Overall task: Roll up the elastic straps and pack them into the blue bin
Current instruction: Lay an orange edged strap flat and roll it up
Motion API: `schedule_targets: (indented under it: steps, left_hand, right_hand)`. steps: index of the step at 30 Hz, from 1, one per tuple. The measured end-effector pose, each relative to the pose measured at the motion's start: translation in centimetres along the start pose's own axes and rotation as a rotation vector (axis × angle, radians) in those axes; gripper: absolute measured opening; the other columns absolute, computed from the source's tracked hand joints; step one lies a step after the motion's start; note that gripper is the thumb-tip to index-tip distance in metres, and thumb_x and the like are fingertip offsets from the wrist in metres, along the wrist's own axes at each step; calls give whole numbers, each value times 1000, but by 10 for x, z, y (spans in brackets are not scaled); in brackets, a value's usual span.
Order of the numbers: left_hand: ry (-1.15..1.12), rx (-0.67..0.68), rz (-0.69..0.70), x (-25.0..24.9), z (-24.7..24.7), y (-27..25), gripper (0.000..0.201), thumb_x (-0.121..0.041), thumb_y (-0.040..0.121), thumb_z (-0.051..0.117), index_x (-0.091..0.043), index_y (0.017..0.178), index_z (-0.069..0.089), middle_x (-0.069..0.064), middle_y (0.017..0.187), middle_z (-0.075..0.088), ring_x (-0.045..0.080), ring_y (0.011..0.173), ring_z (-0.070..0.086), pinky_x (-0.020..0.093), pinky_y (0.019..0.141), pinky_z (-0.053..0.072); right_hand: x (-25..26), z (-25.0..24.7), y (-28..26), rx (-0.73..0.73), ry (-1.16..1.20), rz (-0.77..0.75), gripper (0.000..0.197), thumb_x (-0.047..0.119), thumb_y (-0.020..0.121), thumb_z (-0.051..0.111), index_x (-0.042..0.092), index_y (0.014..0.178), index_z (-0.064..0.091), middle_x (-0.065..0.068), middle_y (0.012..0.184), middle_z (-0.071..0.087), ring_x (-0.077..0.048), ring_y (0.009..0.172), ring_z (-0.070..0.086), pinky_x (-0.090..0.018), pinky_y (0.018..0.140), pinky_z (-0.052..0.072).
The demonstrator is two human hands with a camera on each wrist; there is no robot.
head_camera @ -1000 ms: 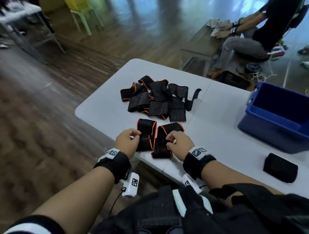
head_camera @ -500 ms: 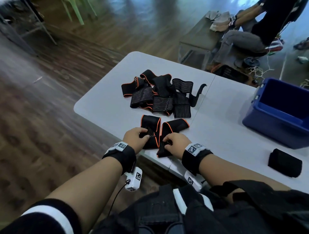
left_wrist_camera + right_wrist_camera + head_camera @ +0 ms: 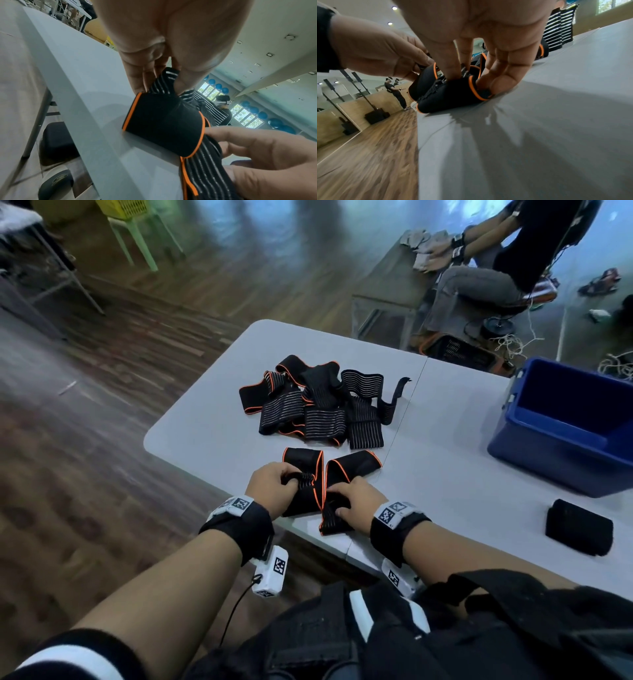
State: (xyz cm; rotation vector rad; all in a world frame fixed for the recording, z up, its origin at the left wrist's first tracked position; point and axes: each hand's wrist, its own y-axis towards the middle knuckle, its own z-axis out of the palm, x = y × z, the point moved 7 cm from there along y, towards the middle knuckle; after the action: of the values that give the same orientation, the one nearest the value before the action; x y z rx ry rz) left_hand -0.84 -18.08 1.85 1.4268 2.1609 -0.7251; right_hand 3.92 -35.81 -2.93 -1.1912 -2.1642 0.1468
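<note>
At the near table (image 3: 212, 419) edge, both my hands work one black strap (image 3: 352, 465) with orange trim, laid in a V on the grey top.

Left hand (image 3: 270, 491): fingers curled, thumb and fingertips pinching a bunched bit of the striped elastic on the strap's left arm. In the left wrist view the pinch is plain: the striped fold stands up between thumb and fingers (image 3: 137, 75), and below it the strap (image 3: 164, 124) bulges in a black fold that reaches the table (image 3: 82, 75) edge.

Right hand (image 3: 356, 501): fingers bent down onto the strap's right arm, near its close end. In the right wrist view the fingertips (image 3: 503, 79) press into the fold of the strap (image 3: 450, 93) and my thumb comes down on its other side, so the hand is grasping it and holding it to the table (image 3: 539, 121).

Strap ends farther from me lie flat, spread apart.

Pile (image 3: 318, 405) of loose straps: just beyond the one I hold, not touching it, black with white stripes and some orange edges, tangled.

Bin (image 3: 561, 436): blue, well to my right on the table; what I see of its inside is bare.

Roll (image 3: 579, 530): one black rolled strap on the table, near the bin on my side of it, outside.

Another person (image 3: 507, 258) sits beyond the table's far end.
</note>
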Motion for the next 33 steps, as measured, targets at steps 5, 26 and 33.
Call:
schedule_targets:
  steps: [5,26,33]
  left_hand:
    - [-83,-69,-16,-5,-12,-4,19,-14,85,71,-33,83,75,-14,78,72,5,78,65,23,76,49]
    - [-725,-280,410,-213,-110,-18,35,14,84,64,-17,82,81,5,87,79,19,86,75,33,82,57]
    - [-774,-192,506,-256,-76,-37,36,25,82,56,-4,84,78,7,81,78,17,75,75,26,70,58]
  right_hand:
    - [4,-17,-6,-56,19,4,22,32,95,58,20,114,62,-6,114,60,-25,101,61,-33,86,50]
    - [25,-242,-117,-792,894,-227,39,-5,79,61,26,100,72,7,96,75,-6,92,69,-23,87,53]
    - [-8,-242,-153,-846,915,-178,35,2,75,68,35,85,72,4,82,74,-18,79,72,-40,75,60]
